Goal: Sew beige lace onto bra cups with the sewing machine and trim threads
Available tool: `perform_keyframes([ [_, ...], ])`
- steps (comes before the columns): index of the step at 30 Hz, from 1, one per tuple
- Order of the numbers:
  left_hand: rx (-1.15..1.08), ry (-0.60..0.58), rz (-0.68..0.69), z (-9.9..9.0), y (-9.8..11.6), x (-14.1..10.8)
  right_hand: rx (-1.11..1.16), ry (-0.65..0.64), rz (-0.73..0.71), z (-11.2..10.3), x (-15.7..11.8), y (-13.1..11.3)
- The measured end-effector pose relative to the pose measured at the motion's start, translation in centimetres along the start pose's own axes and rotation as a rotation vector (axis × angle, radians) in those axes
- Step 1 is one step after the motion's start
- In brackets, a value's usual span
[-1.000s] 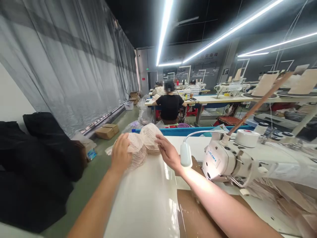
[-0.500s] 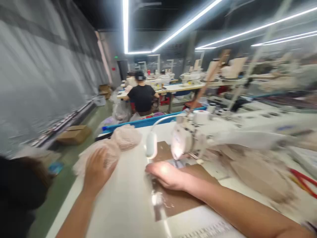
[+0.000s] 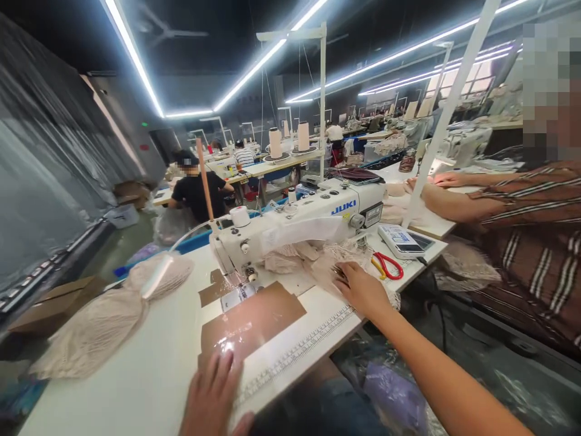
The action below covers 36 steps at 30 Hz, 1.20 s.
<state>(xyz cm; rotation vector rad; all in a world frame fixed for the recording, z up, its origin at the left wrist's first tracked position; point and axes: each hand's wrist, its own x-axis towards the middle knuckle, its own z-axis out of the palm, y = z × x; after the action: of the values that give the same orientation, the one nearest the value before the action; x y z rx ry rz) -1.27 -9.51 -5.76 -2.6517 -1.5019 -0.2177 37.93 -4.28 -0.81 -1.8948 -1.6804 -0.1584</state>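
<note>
My left hand lies at the front of the sewing table, fingers stretched out and apart. Its fingertips reach the near edge of a brown plate around the needle area of a white sewing machine. Over to the right, my right hand rests at a heap of beige lace fabric, its fingers curled. Something small, dark and shiny shows at those fingertips; I cannot make out what it is. Just beyond that hand lie red-handled scissors. Stacked beige lace pieces sit on the left of the table.
A white control box stands at the table's right end. A printed ruler runs along the front edge. At the right, a co-worker in a striped sleeve works at a neighbouring table. A thread stand post rises between us.
The view has swung to the right. My left hand has left the lace stack for the table's front edge. My right hand has gone from beside the needle to the lace heap.
</note>
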Motion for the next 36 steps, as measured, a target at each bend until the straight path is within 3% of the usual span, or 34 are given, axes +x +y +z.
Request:
perform_keyframes([
  [3, -0.114, -0.028, 0.141, -1.0, 4.1, 2.1, 0.008, -0.044, 0.04, -0.3, -0.6, 1.1],
  [6, -0.286, -0.145, 0.2, -2.6, 5.4, 4.9, 0.038, -0.064, 0.039, -0.8, -0.9, 1.4],
  [10, -0.315, -0.067, -0.144, -3.5, 4.8, 9.0, 0.091, -0.074, 0.014, -1.1, -1.3, 2.0],
  [12, -0.252, -0.114, -0.141, -3.6, 5.5, 10.4, 0.127, -0.062, 0.005, -1.1, -1.3, 2.3],
  [15, -0.358, -0.263, 0.136, -4.1, 8.2, 11.3, 0.212, -0.085, 0.024, -1.6, -0.6, 2.4],
  [17, -0.549, -0.383, 0.361, -4.7, 10.0, 11.7, 0.321, -0.117, 0.021, -2.6, 0.1, 2.0],
  [18, -0.679, -0.421, 0.395, -4.9, 10.6, 12.1, 0.382, -0.121, 0.015, -3.2, 0.5, 1.7],
  [20, -0.996, -0.42, 0.257, -4.8, 11.0, 13.2, 0.488, -0.098, 0.005, -4.3, 0.9, 0.8],
  [22, -1.365, -0.345, -0.028, -4.3, 11.0, 14.9, 0.585, -0.116, -0.02, -4.9, 0.7, -0.3],
  [24, -1.694, -0.308, -0.217, -3.9, 11.0, 16.6, 0.681, -0.239, -0.108, -4.8, -0.1, -1.5],
  [26, -1.895, -0.354, -0.266, -4.0, 11.4, 17.4, 0.766, -0.442, -0.244, -4.3, -1.0, -2.4],
  [28, -1.952, -0.41, -0.284, -4.6, 11.7, 17.0, 0.865, -0.642, -0.332, -4.0, -1.8, -2.6],
  [30, -1.942, -0.487, -0.27, -5.4, 11.5, 15.4, 0.954, -0.749, -0.337, -4.0, -1.9, -2.3],
  [33, -1.889, -0.644, -0.228, -6.1, 10.0, 11.4, 0.893, -0.643, -0.283, -4.3, -0.5, -1.7],
  [36, -1.893, -0.588, -0.295, -5.8, 8.0, 7.2, 0.631, -0.447, -0.4, -3.5, 2.6, -2.5],
])
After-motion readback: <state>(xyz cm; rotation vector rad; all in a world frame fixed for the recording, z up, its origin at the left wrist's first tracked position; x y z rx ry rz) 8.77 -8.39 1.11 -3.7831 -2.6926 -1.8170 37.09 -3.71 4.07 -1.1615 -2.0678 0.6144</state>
